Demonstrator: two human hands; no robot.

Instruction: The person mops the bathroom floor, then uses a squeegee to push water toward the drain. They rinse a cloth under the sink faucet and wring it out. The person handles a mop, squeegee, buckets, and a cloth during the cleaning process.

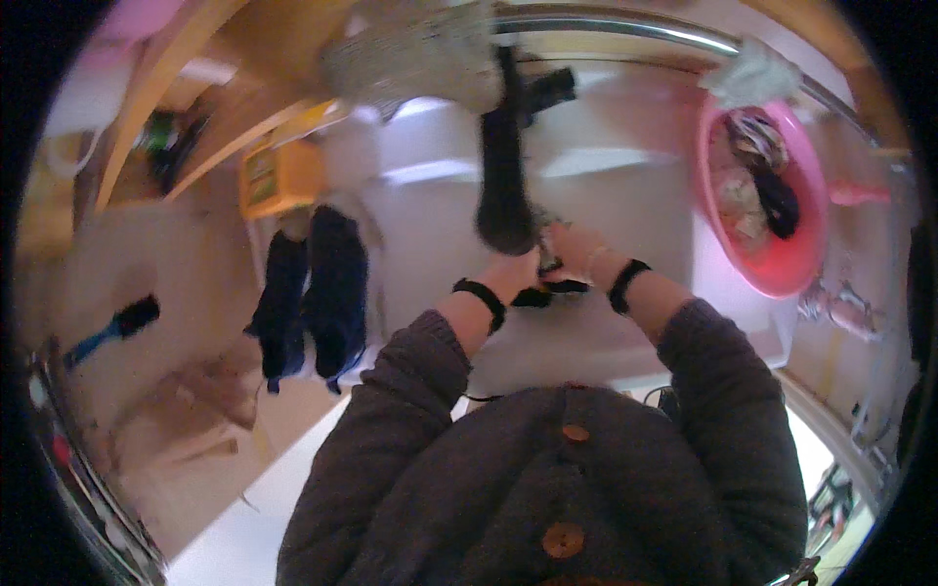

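Observation:
My left hand (pixel 515 272) and my right hand (pixel 578 246) meet over the white tub (pixel 616 337). Both are closed on a small crumpled cloth (pixel 549 256), which shows grey and dark patches between them. Fingers cover much of this cloth, and its kind does not show. Dark parts (pixel 552 292) stick out just below the hands. A long black thing with a rounded end (pixel 503 176) reaches from the rail down to my left hand and hides some of its fingers; it is blurred. A black band circles each wrist.
A metal rail (pixel 625 23) crosses the far side, with a grey towel (pixel 420 63) and a white cloth (pixel 750 76) over it. At the right, a pink basin (pixel 816 215) holds clothes. Left stand two dark shoe-like things (pixel 335 283), a yellow box (pixel 283 176) and a blue-handled brush (pixel 112 330).

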